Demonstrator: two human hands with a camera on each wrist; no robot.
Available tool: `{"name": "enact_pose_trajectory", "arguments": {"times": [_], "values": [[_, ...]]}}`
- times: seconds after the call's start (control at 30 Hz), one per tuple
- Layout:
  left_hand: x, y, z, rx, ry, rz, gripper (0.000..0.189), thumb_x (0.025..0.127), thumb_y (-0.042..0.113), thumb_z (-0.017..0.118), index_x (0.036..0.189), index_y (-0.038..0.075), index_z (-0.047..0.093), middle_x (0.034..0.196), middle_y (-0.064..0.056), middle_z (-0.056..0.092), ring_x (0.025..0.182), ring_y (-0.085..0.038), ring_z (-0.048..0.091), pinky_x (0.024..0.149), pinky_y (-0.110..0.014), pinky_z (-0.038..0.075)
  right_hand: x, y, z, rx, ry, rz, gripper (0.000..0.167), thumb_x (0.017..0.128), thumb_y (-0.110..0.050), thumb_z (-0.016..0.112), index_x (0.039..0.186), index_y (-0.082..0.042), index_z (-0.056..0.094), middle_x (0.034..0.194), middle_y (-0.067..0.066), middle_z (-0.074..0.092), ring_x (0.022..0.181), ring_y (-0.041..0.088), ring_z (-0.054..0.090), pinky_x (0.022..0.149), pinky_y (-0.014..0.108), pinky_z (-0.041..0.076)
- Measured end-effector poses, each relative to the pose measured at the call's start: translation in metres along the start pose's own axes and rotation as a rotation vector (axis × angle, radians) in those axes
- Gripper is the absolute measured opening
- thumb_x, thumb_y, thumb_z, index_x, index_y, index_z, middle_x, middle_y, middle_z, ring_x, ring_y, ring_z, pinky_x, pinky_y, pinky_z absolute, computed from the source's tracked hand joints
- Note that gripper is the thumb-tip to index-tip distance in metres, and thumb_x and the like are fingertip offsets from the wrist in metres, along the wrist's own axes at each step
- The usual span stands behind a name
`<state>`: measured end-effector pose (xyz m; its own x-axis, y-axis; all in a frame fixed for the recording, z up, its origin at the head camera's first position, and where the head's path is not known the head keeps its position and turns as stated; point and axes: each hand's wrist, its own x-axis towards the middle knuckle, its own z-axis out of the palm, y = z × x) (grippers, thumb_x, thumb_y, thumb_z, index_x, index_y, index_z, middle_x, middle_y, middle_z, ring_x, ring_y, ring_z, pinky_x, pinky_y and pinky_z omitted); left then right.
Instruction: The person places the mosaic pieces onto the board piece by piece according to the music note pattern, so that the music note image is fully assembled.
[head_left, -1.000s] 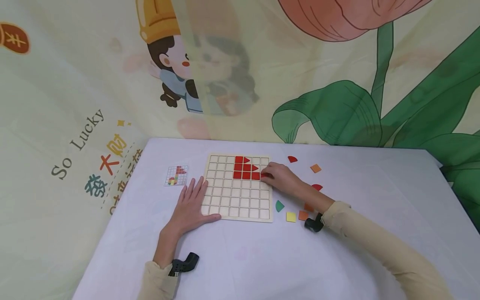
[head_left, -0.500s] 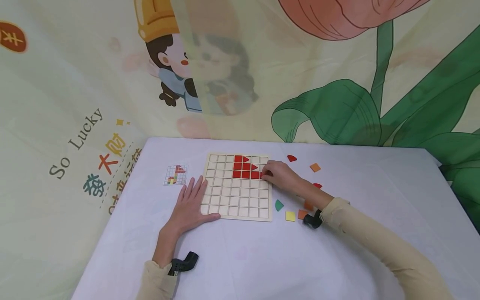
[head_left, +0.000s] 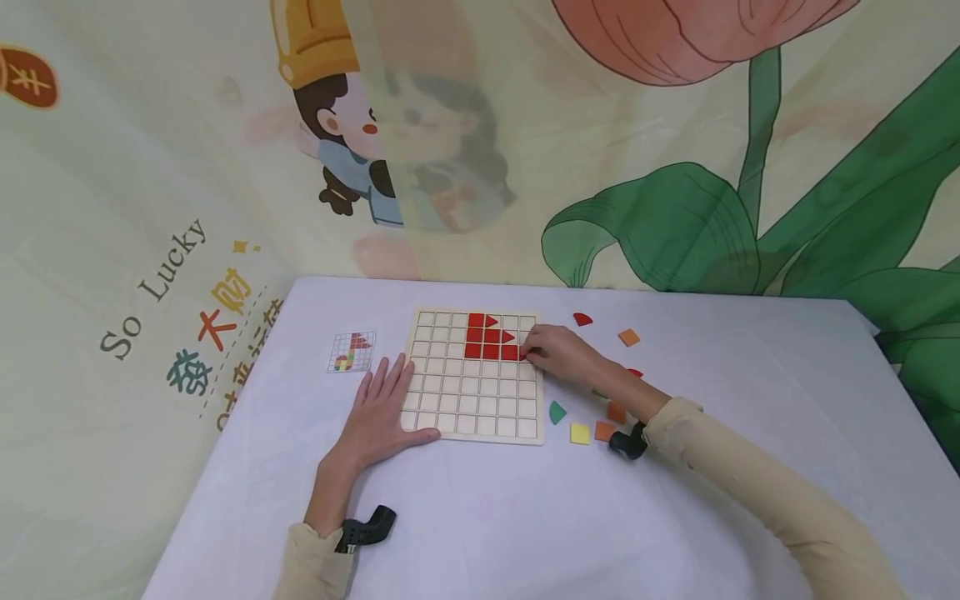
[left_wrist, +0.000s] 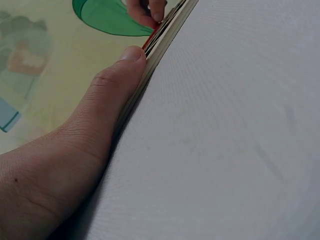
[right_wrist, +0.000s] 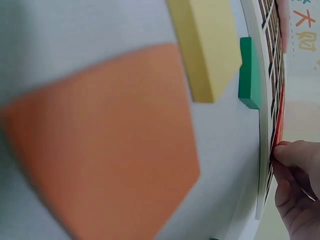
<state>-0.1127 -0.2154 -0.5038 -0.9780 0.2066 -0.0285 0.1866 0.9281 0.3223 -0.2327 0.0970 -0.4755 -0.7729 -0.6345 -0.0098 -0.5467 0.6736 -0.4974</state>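
Note:
A square wooden grid board (head_left: 454, 403) lies on the table. Red squares (head_left: 491, 352) and triangles (head_left: 507, 337) fill part of its upper right in three rows. My right hand (head_left: 558, 350) pinches a small red piece (head_left: 522, 353) at the right end of the lowest red row; the fingers hide most of its shape. Spread flat, my left hand (head_left: 378, 414) rests along the board's left side, its thumb at the near edge. In the left wrist view, the thumb (left_wrist: 131, 54) touches the board's edge.
A small pattern card (head_left: 351, 352) lies left of the board. Right of it are a green quarter-circle (head_left: 557, 412), a yellow square (head_left: 580, 433), orange squares (head_left: 604, 431) and a red quarter-circle (head_left: 582, 319). A printed cloth (head_left: 480, 250) hangs behind the table.
My right fingertips stay at the same spot on the board, with less red showing between them. A sliver of green now shows beside my right forearm. My left hand has not moved.

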Motion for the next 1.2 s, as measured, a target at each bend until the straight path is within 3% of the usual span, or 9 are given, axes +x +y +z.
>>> {"name": "enact_pose_trajectory", "arguments": {"times": [0.13,0.37,0.5,0.67,1.2], "values": [[-0.001,0.0,0.0,-0.002,0.017,0.01,0.115,0.071,0.07,0.067,0.156,0.009,0.018,0.165,-0.009,0.012,0.153,-0.035,0.005,0.121,-0.057,0.009,-0.001,0.002,0.001,0.014,-0.01,-0.004,0.017,0.09,-0.009,0.067,0.105,-0.009,0.074,0.104,0.004,0.067,0.09,0.015,0.059,0.079,0.026,0.055],[-0.001,0.001,0.0,-0.002,-0.021,-0.011,0.114,0.073,0.071,0.065,0.156,0.011,0.016,0.165,-0.008,0.009,0.153,-0.034,0.002,0.122,-0.056,0.006,-0.005,-0.001,0.001,0.013,-0.021,0.01,0.019,0.09,-0.012,0.069,0.108,-0.011,0.074,0.102,0.003,0.064,0.088,0.014,0.055,0.076,0.023,0.052],[-0.002,0.001,0.0,-0.01,-0.021,-0.01,0.115,0.072,0.072,0.065,0.156,0.011,0.016,0.165,-0.008,0.009,0.153,-0.034,0.002,0.122,-0.056,0.006,-0.008,-0.002,-0.001,-0.02,0.007,-0.012,0.02,0.089,-0.013,0.07,0.108,-0.012,0.074,0.102,0.002,0.063,0.088,0.014,0.055,0.076,0.024,0.052],[-0.001,0.001,0.0,-0.001,-0.014,-0.01,0.115,0.072,0.072,0.065,0.156,0.011,0.016,0.165,-0.008,0.009,0.153,-0.034,0.002,0.122,-0.055,0.006,-0.016,-0.002,-0.007,-0.024,0.064,0.018,0.023,0.089,-0.016,0.07,0.112,-0.014,0.072,0.105,0.001,0.064,0.088,0.013,0.056,0.074,0.025,0.052],[-0.001,0.002,0.0,-0.007,-0.001,0.001,0.115,0.071,0.069,0.067,0.156,0.01,0.016,0.165,-0.009,0.01,0.153,-0.034,0.003,0.122,-0.056,0.007,-0.078,0.032,-0.018,0.021,0.142,0.132,0.04,0.088,-0.017,0.07,0.127,-0.012,0.063,0.109,0.004,0.064,0.096,0.018,0.061,0.075,0.029,0.055]]}}
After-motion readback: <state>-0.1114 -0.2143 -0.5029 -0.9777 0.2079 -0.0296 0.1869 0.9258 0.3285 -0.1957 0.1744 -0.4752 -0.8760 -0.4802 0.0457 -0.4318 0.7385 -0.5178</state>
